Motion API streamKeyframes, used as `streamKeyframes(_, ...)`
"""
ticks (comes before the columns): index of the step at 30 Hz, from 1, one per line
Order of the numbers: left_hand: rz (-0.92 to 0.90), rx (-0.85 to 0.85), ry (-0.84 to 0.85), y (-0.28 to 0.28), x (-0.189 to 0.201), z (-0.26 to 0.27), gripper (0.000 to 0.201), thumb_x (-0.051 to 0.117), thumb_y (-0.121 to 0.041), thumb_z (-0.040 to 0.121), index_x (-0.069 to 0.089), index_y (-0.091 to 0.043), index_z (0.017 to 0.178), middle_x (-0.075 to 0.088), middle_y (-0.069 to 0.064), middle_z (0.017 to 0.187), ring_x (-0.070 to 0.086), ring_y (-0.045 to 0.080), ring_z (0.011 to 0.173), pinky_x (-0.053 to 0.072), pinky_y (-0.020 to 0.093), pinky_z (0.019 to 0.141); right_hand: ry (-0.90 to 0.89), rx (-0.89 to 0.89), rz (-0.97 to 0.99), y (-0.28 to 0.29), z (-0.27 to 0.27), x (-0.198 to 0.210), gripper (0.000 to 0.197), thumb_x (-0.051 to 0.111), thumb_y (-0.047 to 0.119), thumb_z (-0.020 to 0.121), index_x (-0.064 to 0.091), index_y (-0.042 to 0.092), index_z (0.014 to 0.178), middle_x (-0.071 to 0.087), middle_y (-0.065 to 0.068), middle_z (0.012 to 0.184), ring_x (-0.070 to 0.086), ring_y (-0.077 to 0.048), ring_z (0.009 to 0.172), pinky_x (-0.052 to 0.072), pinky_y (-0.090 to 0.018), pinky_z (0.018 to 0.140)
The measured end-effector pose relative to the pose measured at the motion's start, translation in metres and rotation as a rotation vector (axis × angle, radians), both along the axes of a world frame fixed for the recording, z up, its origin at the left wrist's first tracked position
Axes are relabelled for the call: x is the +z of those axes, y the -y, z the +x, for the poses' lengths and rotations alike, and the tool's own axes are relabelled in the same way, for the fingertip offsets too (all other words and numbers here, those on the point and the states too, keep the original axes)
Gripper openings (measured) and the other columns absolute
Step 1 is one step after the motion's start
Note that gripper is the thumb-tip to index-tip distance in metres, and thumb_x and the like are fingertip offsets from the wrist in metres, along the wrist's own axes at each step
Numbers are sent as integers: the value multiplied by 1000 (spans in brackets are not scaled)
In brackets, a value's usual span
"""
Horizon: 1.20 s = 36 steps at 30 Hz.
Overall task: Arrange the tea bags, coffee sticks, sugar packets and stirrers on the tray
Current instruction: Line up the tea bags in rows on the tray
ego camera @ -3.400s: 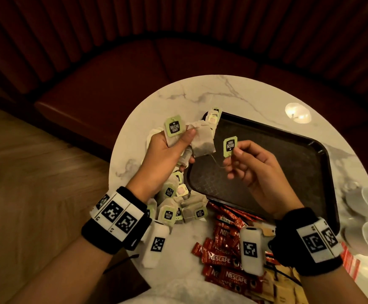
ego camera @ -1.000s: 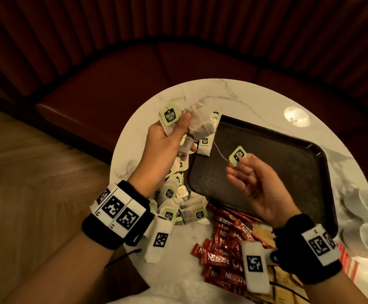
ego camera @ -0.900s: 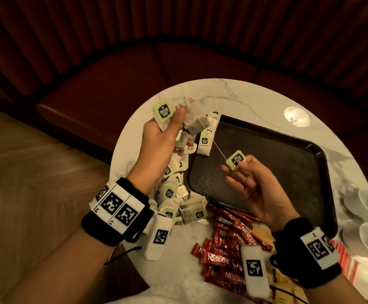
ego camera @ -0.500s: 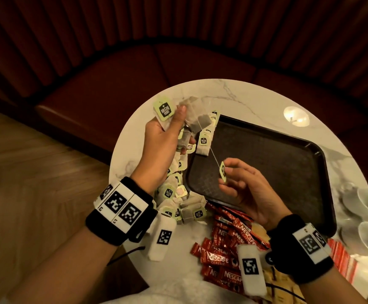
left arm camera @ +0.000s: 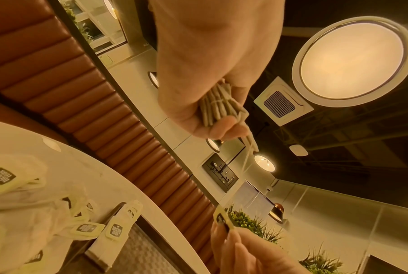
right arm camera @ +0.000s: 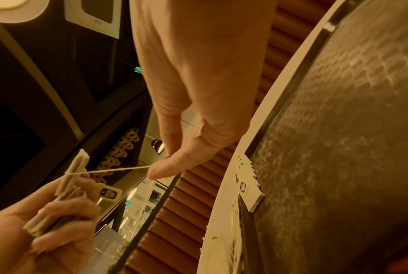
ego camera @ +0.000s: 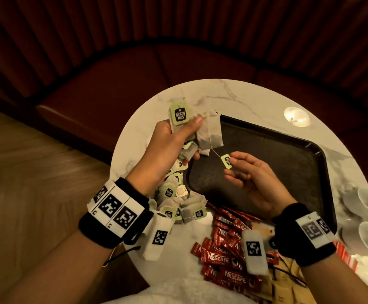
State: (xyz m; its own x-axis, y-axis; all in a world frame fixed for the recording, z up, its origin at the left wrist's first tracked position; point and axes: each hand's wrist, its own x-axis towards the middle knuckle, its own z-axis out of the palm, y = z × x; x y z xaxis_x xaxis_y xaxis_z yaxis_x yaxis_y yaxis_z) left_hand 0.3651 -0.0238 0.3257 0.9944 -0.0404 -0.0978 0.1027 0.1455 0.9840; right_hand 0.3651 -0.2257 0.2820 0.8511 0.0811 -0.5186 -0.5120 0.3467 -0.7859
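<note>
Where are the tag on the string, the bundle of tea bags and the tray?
Tag on the string [ego camera: 227, 161]: head view, middle of its green face, pinched by the right hand [ego camera: 253, 183].
Bundle of tea bags [ego camera: 209, 132]: head view, front bag's paper, held by the left hand [ego camera: 167, 148].
Tray [ego camera: 288, 163]: head view, bare dark floor.

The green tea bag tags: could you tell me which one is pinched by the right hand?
The small tag above the tray, on a taut string from the left hand's bundle. The right hand pinches it; other tags are held left or piled.

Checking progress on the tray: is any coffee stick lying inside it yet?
No. In the head view the red coffee sticks lie heaped on the table in front of the tray.
</note>
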Motion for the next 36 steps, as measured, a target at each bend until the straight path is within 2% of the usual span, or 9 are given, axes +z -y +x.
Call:
streamKeyframes(4,103,-188,-66,-1,-2,-1,19,56,-27,96,68,-12,94,72,4,75,59,18,48,41,26,48,120,53,-155,4,14,9,17,65,6,88,65,12,104,65,-3,73,61,-7,53,51,-19,46)
streamKeyframes(6,143,-272,-118,-1,-1,-4,19,57,-26,96,69,-11,99,71,4,74,58,16,47,40,21,44,190,97,-258,5,22,18,20,67,11,88,66,13,107,62,-2,76,51,-4,50,42,-16,42)
streamKeyframes(11,144,-421,-213,2,-2,-8,15,57,-22,96,67,-11,97,67,2,67,55,14,43,38,18,38,447,202,-401,-5,19,56,18,66,17,86,69,16,104,73,4,83,58,-8,60,47,-16,50)
streamKeyframes(16,132,-340,-238,4,-4,-7,13,59,-23,95,66,-16,87,64,-1,62,55,13,42,36,18,37,762,211,-609,-16,0,69,11,65,14,90,70,19,98,74,4,93,67,-13,77,55,-21,62)
streamKeyframes(23,116,-195,-262,1,-6,-2,19,60,-30,94,64,-12,95,65,-1,63,57,14,44,36,18,41,894,342,-660,-7,-15,56,20,66,9,85,72,19,101,73,9,104,66,-7,105,50,-18,92)
streamKeyframes(26,78,-165,-265,2,-6,-1,20,61,-32,93,68,-14,97,69,5,76,58,17,52,40,24,52,947,378,-723,-6,-19,55,20,63,27,83,73,22,100,71,11,108,65,-3,107,49,-16,93)
streamKeyframes(28,57,-163,-257,3,-5,-2,19,60,-31,95,70,-15,97,69,6,77,58,16,49,40,20,47,975,377,-750,-6,-22,56,23,62,34,81,73,24,99,69,13,110,64,1,107,49,-13,91)
streamKeyframes(31,37,-173,-238,4,-3,-4,18,58,-31,96,68,-17,91,67,3,70,58,15,45,36,17,40,1014,352,-737,-7,-24,56,22,63,31,82,72,23,100,68,13,109,64,3,105,48,-11,89)
streamKeyframes(36,-33,-202,-205,7,0,-6,19,56,-31,96,67,-20,86,66,0,64,58,13,46,37,18,40,1097,350,-873,-3,-19,46,19,68,24,84,75,23,101,71,12,108,61,-7,107,48,-20,90)
